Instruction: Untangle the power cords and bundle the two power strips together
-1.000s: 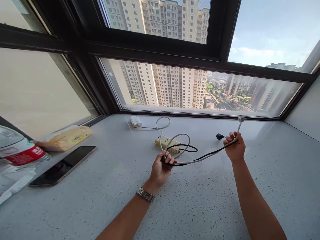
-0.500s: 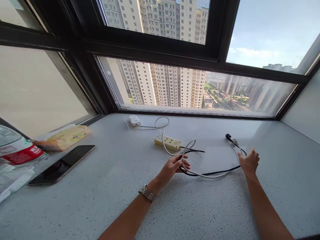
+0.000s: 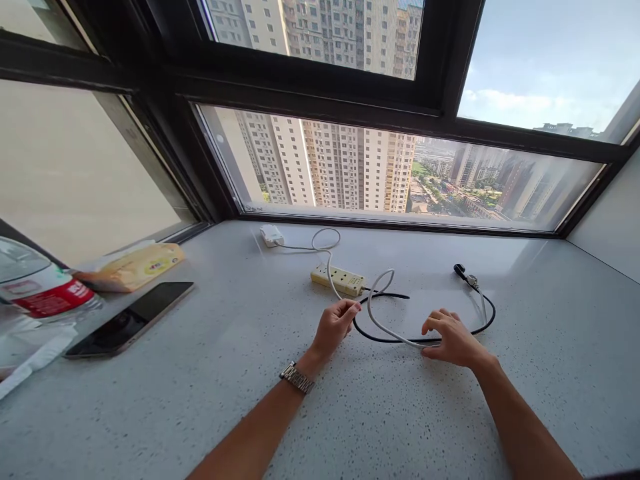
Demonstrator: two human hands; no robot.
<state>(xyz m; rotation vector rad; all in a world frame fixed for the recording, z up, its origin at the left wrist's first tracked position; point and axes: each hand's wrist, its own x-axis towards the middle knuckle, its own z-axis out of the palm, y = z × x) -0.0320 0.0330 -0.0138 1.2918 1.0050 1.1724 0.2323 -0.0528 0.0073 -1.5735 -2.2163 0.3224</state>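
A black cable (image 3: 487, 323) and a white cable (image 3: 376, 315) lie in a loose loop on the speckled grey sill (image 3: 320, 413), their plug ends (image 3: 465, 275) at the far right. My left hand (image 3: 334, 325), a metal watch on its wrist, hovers at the loop's left side with fingers loosely apart and nothing in them. My right hand (image 3: 450, 337) is palm down with fingers spread, its fingertips on the near part of the loop where both cables run together.
A cream power strip (image 3: 339, 280) lies just beyond the loop, its white cord running to a white adapter (image 3: 271, 235) by the window. On the left are a dark phone (image 3: 131, 319), a yellow tissue pack (image 3: 135, 267), a water bottle (image 3: 40, 293) and a plastic bag (image 3: 25, 353).
Both hands lowered the cables onto the sill and let go. My right hand moved left along the loop and now rests on it; my left hand has opened.
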